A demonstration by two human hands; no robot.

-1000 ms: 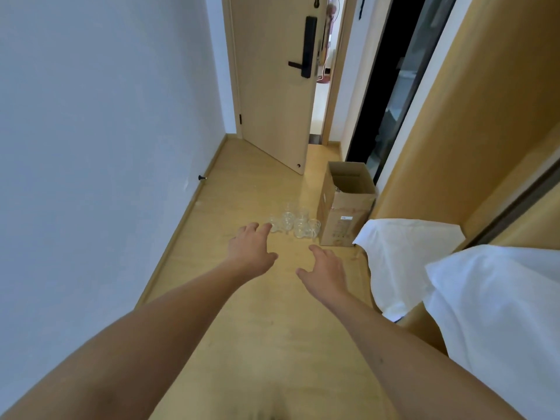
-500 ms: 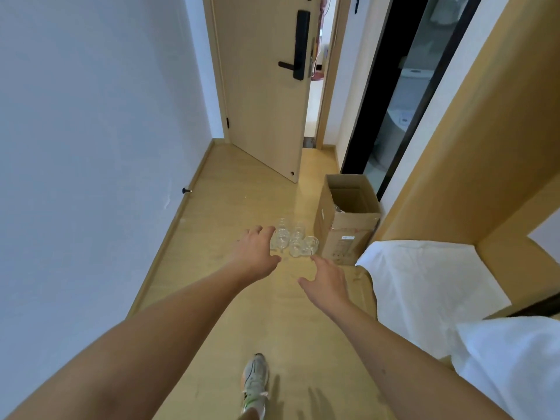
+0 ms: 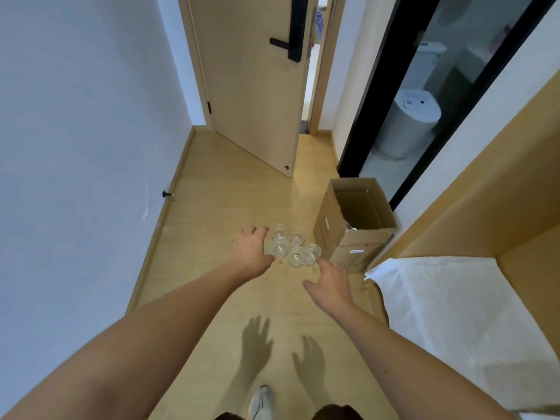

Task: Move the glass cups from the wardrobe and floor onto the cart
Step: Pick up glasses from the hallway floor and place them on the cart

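Both hands are seen nearer the cups (image 3: 291, 248) than half a second ago, and the box (image 3: 353, 225) and door (image 3: 254, 83) loom larger. The clear cups are clustered on the floor (image 3: 212, 213) just left of the box; whether they stand upright or lie tipped cannot be told. The left hand (image 3: 251, 253) is held open, fingers spread, overlapping the cluster's left edge. The right hand (image 3: 328, 283) is held open, empty, just short of the nearest cup.
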